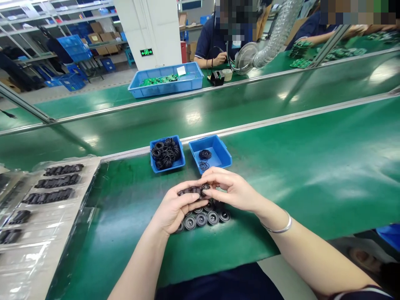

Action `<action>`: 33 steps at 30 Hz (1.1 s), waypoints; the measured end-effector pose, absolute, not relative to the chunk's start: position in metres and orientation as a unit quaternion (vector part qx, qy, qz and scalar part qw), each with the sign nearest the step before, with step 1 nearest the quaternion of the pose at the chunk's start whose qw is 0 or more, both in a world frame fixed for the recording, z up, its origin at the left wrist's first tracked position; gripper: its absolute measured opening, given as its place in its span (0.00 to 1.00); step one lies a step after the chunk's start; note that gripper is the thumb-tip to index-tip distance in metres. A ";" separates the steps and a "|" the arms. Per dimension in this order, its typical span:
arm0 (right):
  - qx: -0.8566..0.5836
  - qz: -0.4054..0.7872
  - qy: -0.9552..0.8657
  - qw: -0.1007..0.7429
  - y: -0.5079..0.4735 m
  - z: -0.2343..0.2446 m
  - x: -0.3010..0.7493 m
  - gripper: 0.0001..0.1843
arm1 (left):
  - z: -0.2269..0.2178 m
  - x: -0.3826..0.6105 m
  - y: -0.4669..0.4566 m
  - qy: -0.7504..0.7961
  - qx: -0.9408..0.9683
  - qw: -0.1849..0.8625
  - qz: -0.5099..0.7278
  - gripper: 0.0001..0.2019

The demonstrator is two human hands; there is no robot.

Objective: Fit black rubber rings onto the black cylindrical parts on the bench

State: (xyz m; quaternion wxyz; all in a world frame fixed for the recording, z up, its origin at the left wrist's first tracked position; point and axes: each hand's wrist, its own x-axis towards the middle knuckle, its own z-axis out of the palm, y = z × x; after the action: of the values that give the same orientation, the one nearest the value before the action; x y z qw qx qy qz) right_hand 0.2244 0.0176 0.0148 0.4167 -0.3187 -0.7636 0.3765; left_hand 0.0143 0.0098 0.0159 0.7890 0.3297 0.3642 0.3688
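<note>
My left hand (173, 210) is closed around a short row of small black parts (188, 191), held just above the table. My right hand (233, 189) pinches at the right end of that row, where a dark ringed piece (205, 187) shows between the fingers; its exact shape is partly covered. Under both hands, several round black parts with centre holes (201, 218) sit close together in rows on the green tabletop. Beyond the hands, a blue bin (169, 170) is heaped with black rubber rings (165, 153). Beside it a second blue bin (223, 160) holds fewer rings (205, 155).
At left, a pale tray with clear plastic (84, 175) carries rows of black parts (58, 181). A metal rail (250, 125) runs behind the bins. Farther back are a blue crate (168, 87) of green circuit boards, a flexible duct (278, 37) and co-workers at a bench.
</note>
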 end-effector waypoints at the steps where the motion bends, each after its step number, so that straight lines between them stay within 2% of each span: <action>1: -0.324 0.384 -0.755 0.422 0.017 0.014 0.224 0.12 | 0.016 0.014 0.009 0.366 0.340 0.784 0.368 0.15; 7: -0.324 0.511 -0.628 0.490 0.016 0.002 0.213 0.07 | 0.018 0.013 0.008 0.375 0.403 0.757 0.352 0.17; 12: -0.323 0.644 -0.438 0.537 0.019 0.000 0.209 0.09 | 0.019 0.012 0.009 0.342 0.381 0.783 0.353 0.17; 25: -0.281 0.757 -0.276 0.522 0.008 0.010 0.211 0.12 | 0.012 0.008 0.019 0.357 0.268 0.772 0.453 0.13; 33: -0.318 0.765 -0.221 0.515 -0.008 0.010 0.214 0.11 | 0.013 0.010 0.021 0.358 0.248 0.769 0.469 0.13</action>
State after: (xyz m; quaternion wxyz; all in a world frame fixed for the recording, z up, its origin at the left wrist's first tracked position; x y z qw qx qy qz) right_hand 0.2144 -0.0082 0.0097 0.5148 -0.3178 -0.2214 0.7648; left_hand 0.0097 0.0213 0.0126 0.7687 0.2480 0.3579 0.4685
